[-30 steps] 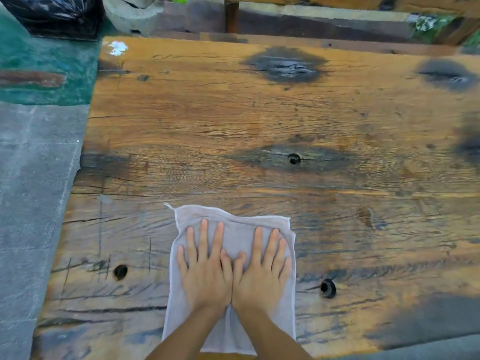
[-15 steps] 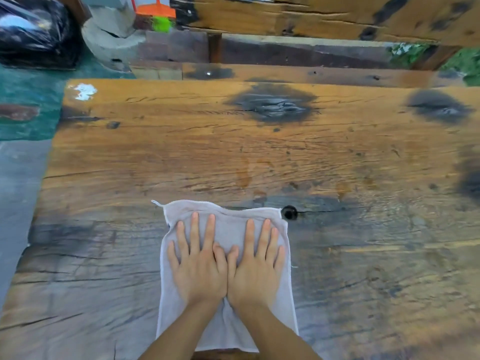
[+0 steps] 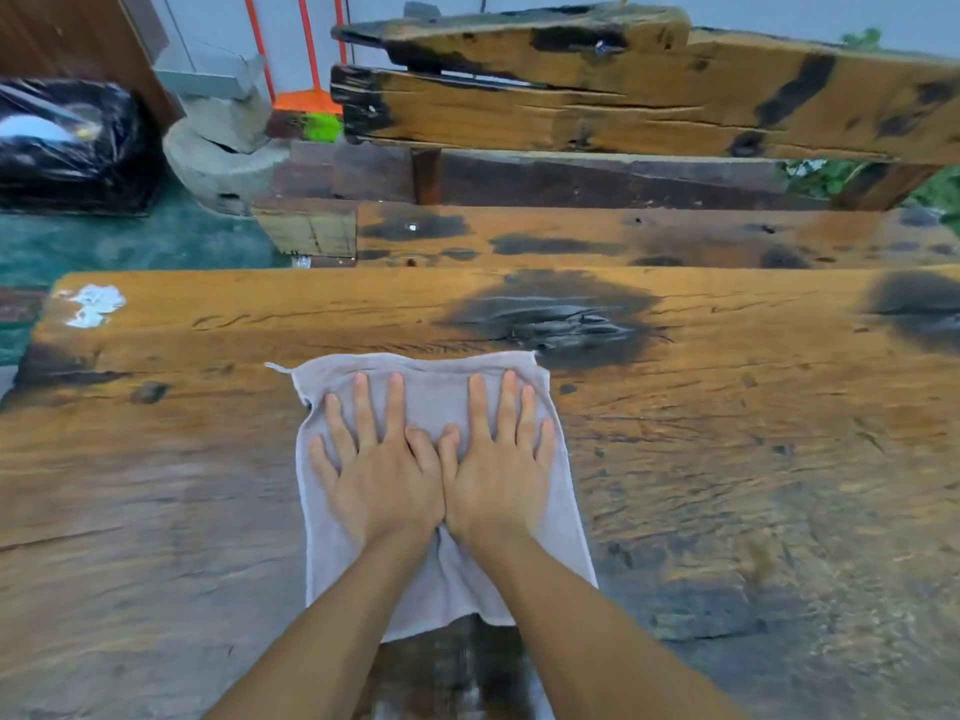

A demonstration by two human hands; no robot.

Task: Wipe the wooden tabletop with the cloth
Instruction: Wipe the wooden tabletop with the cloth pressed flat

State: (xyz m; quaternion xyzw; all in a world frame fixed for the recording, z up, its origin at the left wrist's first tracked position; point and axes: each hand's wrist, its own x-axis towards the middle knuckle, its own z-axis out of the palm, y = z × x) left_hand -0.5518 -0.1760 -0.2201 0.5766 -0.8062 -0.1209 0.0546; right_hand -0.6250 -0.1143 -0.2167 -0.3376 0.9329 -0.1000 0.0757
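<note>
Pressing down flat, the left hand [image 3: 379, 475] and the right hand [image 3: 498, 472] are lying side by side on the cloth [image 3: 436, 579], thumbs touching at the middle, every finger straight and slightly fanned, nothing curled or pinched. That posture is likely doing two jobs: spreading weight across as much fabric as possible, and keeping the cloth from bunching as it is sliding over the rough grain. The cloth is sitting spread out on the wooden tabletop [image 3: 727, 459], its far edge reaching toward the table's far side and just touching the near rim of a dark knot [image 3: 561, 324], while its near edge is trailing under the forearms. Both arms are stretching well forward, which suggests a long push away from the body is nearing its limit. Behind the cloth, the wood closest to the person is looking darker and duller, possibly damp, whereas the boards to the right and along the far strip are showing a warmer orange; I would judge that much of the surface is waiting for a pass. A white smear [image 3: 93, 304] is sitting at the far left corner, well apart from the cloth, and may need firmer rubbing. Beyond the table, a wooden bench [image 3: 623, 236] is standing, with a black plastic bag [image 3: 67, 148] and an orange broom [image 3: 306, 101] off to the left on the ground.
</note>
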